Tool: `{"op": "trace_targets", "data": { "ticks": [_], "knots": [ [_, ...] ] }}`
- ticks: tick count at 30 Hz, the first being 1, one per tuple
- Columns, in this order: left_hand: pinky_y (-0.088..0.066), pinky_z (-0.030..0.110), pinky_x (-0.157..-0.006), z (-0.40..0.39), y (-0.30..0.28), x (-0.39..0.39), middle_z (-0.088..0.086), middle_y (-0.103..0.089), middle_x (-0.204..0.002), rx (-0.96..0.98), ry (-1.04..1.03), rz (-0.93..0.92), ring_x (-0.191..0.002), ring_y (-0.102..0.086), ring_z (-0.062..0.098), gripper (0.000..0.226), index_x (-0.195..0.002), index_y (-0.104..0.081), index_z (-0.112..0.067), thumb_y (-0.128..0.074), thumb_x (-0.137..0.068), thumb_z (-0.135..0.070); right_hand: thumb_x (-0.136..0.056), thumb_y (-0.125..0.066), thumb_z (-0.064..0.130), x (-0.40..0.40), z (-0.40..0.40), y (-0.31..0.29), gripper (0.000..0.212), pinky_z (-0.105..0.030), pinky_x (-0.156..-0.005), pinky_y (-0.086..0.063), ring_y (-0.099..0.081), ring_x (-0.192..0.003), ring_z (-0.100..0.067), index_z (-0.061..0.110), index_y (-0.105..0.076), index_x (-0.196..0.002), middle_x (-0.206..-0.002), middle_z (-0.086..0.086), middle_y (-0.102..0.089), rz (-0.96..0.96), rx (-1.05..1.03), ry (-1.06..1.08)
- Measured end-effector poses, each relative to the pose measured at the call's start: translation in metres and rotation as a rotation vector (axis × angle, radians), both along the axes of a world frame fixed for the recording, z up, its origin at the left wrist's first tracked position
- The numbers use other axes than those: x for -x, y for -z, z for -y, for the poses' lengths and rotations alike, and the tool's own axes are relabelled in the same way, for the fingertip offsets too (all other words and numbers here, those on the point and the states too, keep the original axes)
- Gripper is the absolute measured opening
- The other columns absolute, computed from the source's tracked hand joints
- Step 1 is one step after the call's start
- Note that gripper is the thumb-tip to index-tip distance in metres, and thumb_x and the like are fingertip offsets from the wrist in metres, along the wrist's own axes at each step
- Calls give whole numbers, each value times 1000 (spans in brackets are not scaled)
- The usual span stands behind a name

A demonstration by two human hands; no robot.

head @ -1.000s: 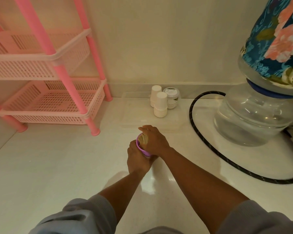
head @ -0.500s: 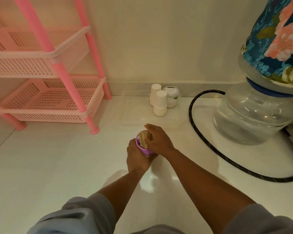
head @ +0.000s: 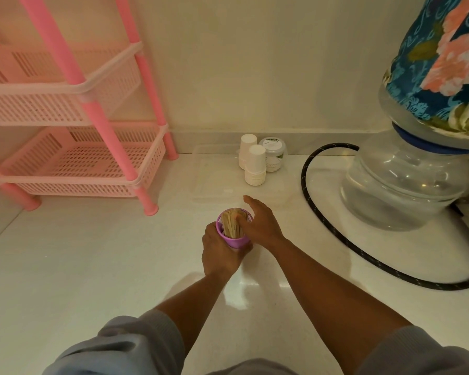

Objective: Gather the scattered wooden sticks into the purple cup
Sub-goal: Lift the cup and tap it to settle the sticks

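Two bare hands meet at the purple cup (head: 234, 234), which stands on the white floor (head: 92, 266) near the middle of the view. The left hand (head: 220, 253) wraps around the near side of the cup, fingers curled about its wall, gripping it. The right hand (head: 260, 223) sits just beside the cup's far right rim with its fingers stretched out and relaxed; its thumb dips against the wooden sticks (head: 232, 223), but whether it actually pinches any of them cannot be told. The sticks stand bunched together inside the cup, their pale tops poking above the rim. Grey sleeves (head: 130, 345) cover both forearms at the bottom edge. Beyond the hands lies a clear plastic lid or tray (head: 214, 171), flat on the floor, and on its far side stand two stacks of white paper cups (head: 255, 165) with a small lidded jar (head: 274, 154) touching or just beside them. A pink shelf rack (head: 73, 136) occupies the left, well apart from the cup. On the right a large clear water bottle (head: 401, 185) rests under a floral cloth cover (head: 444, 63), with a black hose (head: 325, 212) curving around it.
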State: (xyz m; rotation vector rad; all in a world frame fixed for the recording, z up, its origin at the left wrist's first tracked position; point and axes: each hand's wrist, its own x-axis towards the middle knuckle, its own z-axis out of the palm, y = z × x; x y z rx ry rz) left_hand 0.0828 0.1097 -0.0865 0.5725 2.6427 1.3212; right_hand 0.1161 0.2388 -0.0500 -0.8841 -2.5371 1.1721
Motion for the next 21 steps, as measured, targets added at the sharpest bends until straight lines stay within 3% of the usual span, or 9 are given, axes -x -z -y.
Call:
{"op": "trace_targets", "data": {
  "ticks": [10, 17, 21],
  "knots": [
    [-58, 36, -88, 0, -2, 0, -6, -57, -128, 20, -10, -9, -108, -61, 17, 97, -135, -43, -28, -78, -55, -72, -85, -67, 39, -3, -3, 2, 73, -37, -108, -38, -35, -141, -19, 28, -31, -147, -153, 4, -36, 53, -16, 55],
    [-58, 34, -87, 2, -1, 0, -8, -57, -127, -6, 16, -12, -109, -60, 15, 98, -135, -43, -30, -77, -53, -73, -88, -57, 37, -11, -3, 4, 51, -33, -110, -34, -36, -138, -12, 32, -48, -138, -148, 11, -42, -23, -87, -34],
    [-58, 34, -87, 3, -2, 0, -8, -56, -127, 1, 21, -6, -109, -59, 14, 100, -135, -42, -31, -77, -53, -75, -91, -52, 38, -15, -2, 2, 53, -32, -112, -32, -31, -140, -10, 33, -43, -142, -152, 11, -36, 1, -85, -55]
  ]
}}
